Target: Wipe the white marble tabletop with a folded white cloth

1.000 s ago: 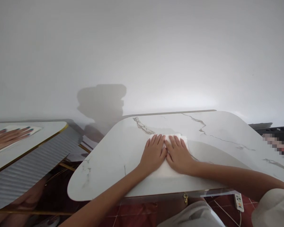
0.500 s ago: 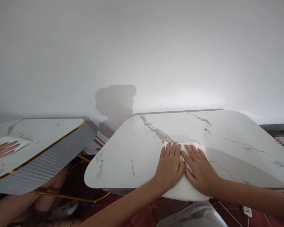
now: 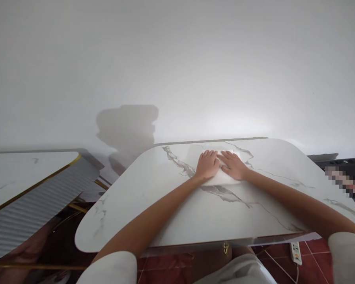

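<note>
A white cloth [image 3: 223, 179] lies on the white, grey-veined marble-look tabletop [image 3: 183, 228], around the middle of its far half. My left hand [image 3: 207, 164] rests flat on the left part of the cloth, palm down. Close beside it, my right hand [image 3: 232, 165] presses flat on the cloth's right part. The fingers of both hands point toward the wall and are stretched out, not wrapped round the cloth. The hands cover much of the cloth.
To the left stands a similar table [image 3: 23, 169] with gold trim and a ribbed side. A pale wall [image 3: 177, 71] rises behind both. A power strip [image 3: 296, 252] with a cable lies on the red tiled floor, and a black object [image 3: 352, 167] stands at the far right.
Both hands have pushed the cloth away from the near edge toward the wall. The view has shifted, and the other person's hand and cloth at the left are out of view.
</note>
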`<state>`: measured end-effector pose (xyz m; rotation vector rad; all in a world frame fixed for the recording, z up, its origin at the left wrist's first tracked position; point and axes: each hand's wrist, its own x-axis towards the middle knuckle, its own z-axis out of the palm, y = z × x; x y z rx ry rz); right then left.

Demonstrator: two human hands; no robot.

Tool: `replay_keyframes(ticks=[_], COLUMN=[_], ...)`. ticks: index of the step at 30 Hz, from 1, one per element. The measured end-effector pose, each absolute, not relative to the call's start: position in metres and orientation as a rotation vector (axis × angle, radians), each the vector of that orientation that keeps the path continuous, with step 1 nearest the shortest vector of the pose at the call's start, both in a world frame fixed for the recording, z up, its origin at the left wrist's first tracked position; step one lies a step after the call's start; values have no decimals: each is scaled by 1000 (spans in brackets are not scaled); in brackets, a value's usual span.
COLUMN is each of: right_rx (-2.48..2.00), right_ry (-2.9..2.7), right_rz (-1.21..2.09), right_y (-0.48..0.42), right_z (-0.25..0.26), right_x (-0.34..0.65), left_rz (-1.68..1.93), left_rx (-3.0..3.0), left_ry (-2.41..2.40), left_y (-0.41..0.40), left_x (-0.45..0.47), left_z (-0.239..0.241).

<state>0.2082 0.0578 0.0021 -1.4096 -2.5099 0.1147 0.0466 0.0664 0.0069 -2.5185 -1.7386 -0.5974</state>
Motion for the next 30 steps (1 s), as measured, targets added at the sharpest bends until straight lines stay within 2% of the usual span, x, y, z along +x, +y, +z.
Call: replay_keyframes(ticks=[6,11,20,30], right_rx=[-1490,-1728,-1730,-1798], right_ry=[-2489,-2345,-2263,-2204], right_rz=[14,170,89,-13], right_y=[132,167,191,189], right_z=[9,10,2,-4], right_x=[197,181,181,233], left_rz=[-693,-699,-614,-594], left_rx=[-2412,-2393,-2299,-2374], left_ry=[-1840,-1829,-1917,-1869], left_y=[136,167,191,186], left_x=[50,52,60,110], left_z=[8,4,0,2])
